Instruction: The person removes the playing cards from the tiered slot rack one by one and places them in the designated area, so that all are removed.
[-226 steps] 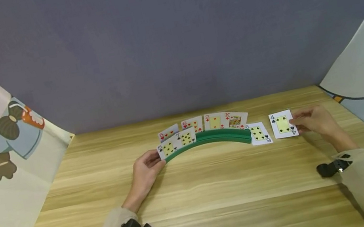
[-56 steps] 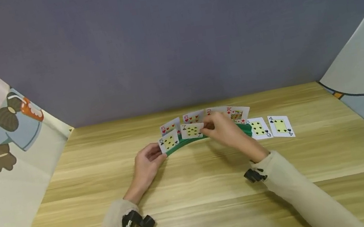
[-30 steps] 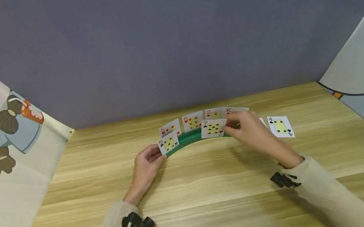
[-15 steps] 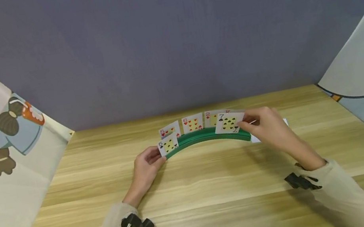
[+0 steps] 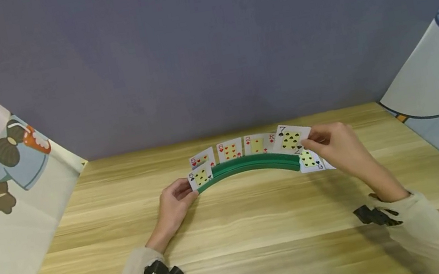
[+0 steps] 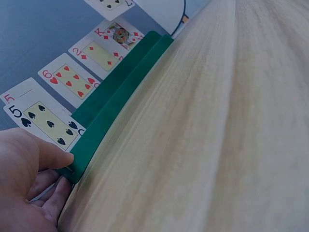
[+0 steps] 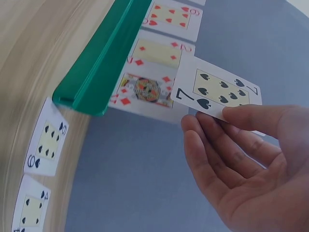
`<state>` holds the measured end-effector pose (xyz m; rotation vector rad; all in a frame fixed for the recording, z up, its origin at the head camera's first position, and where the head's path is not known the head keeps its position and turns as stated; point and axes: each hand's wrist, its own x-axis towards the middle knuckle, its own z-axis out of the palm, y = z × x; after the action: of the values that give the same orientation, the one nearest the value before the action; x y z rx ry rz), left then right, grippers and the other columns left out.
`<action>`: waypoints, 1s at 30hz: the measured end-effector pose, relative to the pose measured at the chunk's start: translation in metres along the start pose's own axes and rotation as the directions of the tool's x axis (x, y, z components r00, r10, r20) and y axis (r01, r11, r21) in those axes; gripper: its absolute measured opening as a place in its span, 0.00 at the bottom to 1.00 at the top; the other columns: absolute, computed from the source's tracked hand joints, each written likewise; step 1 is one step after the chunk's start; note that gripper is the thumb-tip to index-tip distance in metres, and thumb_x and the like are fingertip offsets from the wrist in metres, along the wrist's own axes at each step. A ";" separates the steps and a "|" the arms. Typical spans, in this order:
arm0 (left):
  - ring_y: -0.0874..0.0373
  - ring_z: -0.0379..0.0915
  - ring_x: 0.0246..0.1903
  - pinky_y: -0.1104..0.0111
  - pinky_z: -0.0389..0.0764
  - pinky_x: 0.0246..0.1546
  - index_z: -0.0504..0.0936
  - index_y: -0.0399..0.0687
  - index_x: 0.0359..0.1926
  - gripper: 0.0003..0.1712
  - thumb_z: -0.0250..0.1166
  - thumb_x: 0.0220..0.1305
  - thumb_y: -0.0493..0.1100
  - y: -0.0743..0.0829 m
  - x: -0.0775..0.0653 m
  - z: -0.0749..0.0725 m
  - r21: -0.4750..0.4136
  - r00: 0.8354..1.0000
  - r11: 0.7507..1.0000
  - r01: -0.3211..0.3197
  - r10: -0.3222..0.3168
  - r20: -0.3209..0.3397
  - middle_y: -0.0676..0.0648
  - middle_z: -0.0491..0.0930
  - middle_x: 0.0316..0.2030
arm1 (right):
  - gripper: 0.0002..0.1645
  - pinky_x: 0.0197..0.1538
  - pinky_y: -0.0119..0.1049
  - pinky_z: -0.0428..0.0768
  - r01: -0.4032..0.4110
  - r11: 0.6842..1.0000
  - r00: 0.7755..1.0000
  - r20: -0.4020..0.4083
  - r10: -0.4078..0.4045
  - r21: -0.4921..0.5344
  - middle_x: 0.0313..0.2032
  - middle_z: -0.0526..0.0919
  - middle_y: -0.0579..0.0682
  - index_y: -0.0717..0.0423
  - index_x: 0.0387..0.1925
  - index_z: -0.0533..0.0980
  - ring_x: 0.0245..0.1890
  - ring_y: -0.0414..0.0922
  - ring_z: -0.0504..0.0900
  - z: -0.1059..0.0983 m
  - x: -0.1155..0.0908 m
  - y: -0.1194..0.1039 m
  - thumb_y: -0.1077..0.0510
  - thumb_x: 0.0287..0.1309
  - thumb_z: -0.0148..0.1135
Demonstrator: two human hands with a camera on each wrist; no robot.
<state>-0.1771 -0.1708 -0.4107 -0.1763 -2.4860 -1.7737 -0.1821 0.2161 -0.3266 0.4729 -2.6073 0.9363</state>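
My right hand (image 5: 340, 145) pinches the seven of spades (image 5: 290, 138) between thumb and fingers, raised above the right end of the curved green card holder (image 5: 250, 163). My left hand (image 5: 174, 205) grips the holder's left end, thumb on its front, beside the five of spades (image 6: 48, 123) in the front slot. In the rear slot stand the five of hearts (image 5: 201, 158), six of hearts (image 6: 70, 79), two of diamonds (image 6: 96, 57) and king of diamonds (image 7: 145, 90). The seven partly covers the king in the head view.
On the wooden table (image 5: 238, 250) right of the holder lie the six of spades (image 7: 47, 140) and four of spades (image 7: 31, 208); my right hand mostly hides the four in the head view. A grey wall (image 5: 207, 61) rises behind the table.
The four of spades was laid on the table. My right hand took the seven of spades from the front slot and moved it right and up. My left hand stays on the holder.
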 end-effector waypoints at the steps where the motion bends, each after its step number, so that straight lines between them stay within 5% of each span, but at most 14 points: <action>1: 0.40 0.78 0.53 0.66 0.82 0.56 0.78 0.27 0.53 0.19 0.67 0.60 0.27 0.000 0.000 0.000 0.000 1.000 1.000 -0.001 0.001 0.002 0.30 0.80 0.52 | 0.08 0.36 0.45 0.86 -0.001 1.000 1.000 -0.004 0.001 -0.002 0.28 0.87 0.50 0.56 0.30 0.84 0.31 0.49 0.85 -0.002 0.000 0.002 0.57 0.65 0.66; 6: 0.40 0.78 0.53 0.66 0.82 0.56 0.78 0.27 0.53 0.19 0.67 0.60 0.27 0.000 -0.001 -0.001 0.005 1.000 1.000 -0.001 0.001 0.004 0.30 0.80 0.52 | 0.09 0.28 0.31 0.79 -0.030 1.000 0.999 -0.042 0.030 -0.005 0.26 0.86 0.49 0.55 0.31 0.85 0.27 0.43 0.84 -0.017 0.000 0.011 0.56 0.65 0.65; 13: 0.39 0.78 0.53 0.66 0.82 0.56 0.78 0.27 0.53 0.19 0.67 0.60 0.26 0.001 -0.002 -0.002 0.002 1.000 1.000 0.002 -0.002 0.001 0.29 0.79 0.52 | 0.12 0.25 0.26 0.77 -0.118 0.993 0.989 -0.091 0.117 -0.008 0.32 0.88 0.56 0.59 0.39 0.84 0.25 0.30 0.80 -0.040 0.000 0.029 0.54 0.66 0.65; 30: 0.38 0.78 0.52 0.67 0.82 0.55 0.77 0.25 0.52 0.19 0.66 0.60 0.25 -0.001 -0.001 0.000 -0.015 0.999 0.999 -0.032 0.032 0.009 0.28 0.79 0.51 | 0.20 0.28 0.21 0.82 -0.233 0.972 0.969 -0.074 0.234 0.020 0.37 0.86 0.63 0.68 0.50 0.79 0.24 0.30 0.83 -0.065 -0.006 0.086 0.54 0.68 0.62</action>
<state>-0.1766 -0.1713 -0.4121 -0.2245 -2.4626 -1.7833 -0.1999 0.3222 -0.3285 0.1299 -2.6287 1.0205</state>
